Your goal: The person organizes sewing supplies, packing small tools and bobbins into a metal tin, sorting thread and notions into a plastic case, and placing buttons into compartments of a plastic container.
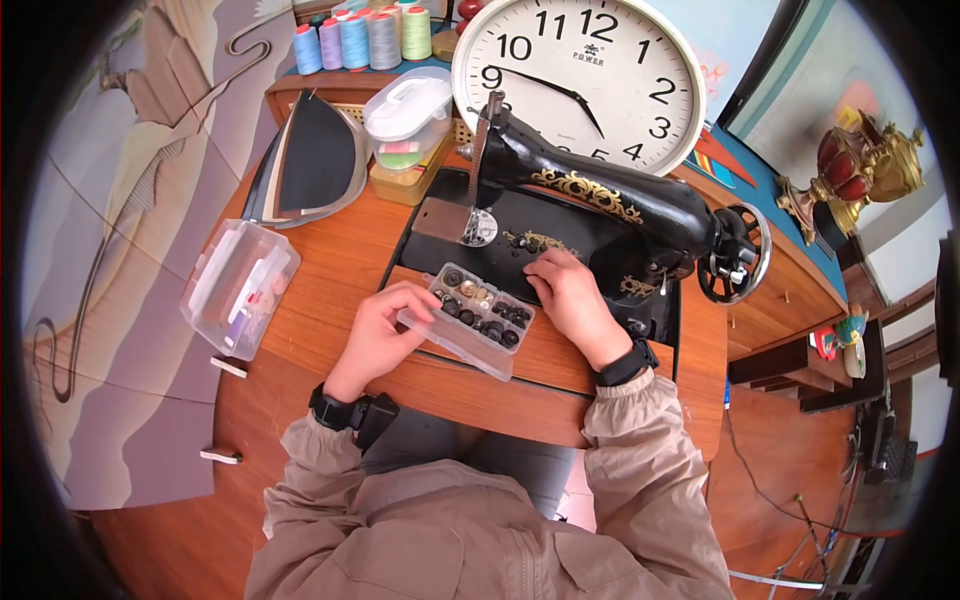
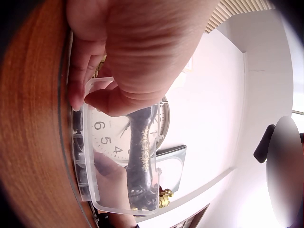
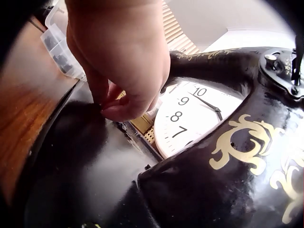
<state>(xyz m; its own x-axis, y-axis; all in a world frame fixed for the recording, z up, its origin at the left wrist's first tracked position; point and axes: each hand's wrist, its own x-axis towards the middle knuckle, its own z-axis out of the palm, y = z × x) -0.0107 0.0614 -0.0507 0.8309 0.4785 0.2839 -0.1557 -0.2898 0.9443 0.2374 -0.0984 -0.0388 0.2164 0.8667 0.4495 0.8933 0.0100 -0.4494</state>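
A clear plastic compartment box (image 1: 482, 310) stands at the front of the sewing machine, its clear lid (image 1: 458, 343) hanging open toward the person. Dark buttons fill most compartments, with a few metallic and pale ones among them. My left hand (image 1: 391, 318) grips the box's left end, thumb on the lid in the left wrist view. Over the bed of the black sewing machine (image 1: 590, 190) my right hand (image 1: 570, 300) reaches down with its fingertips drawn together. Several small black buttons (image 1: 520, 243) lie just beyond these fingertips; I cannot tell whether one is between them.
A large wall clock (image 1: 590, 70) leans behind the machine. Thread spools (image 1: 355, 42) line the back left. A lidded clear tub (image 1: 408, 115) sits on a yellow box (image 1: 405, 185). Another clear case (image 1: 240, 290) lies at the left edge. The handwheel (image 1: 738, 255) juts out right.
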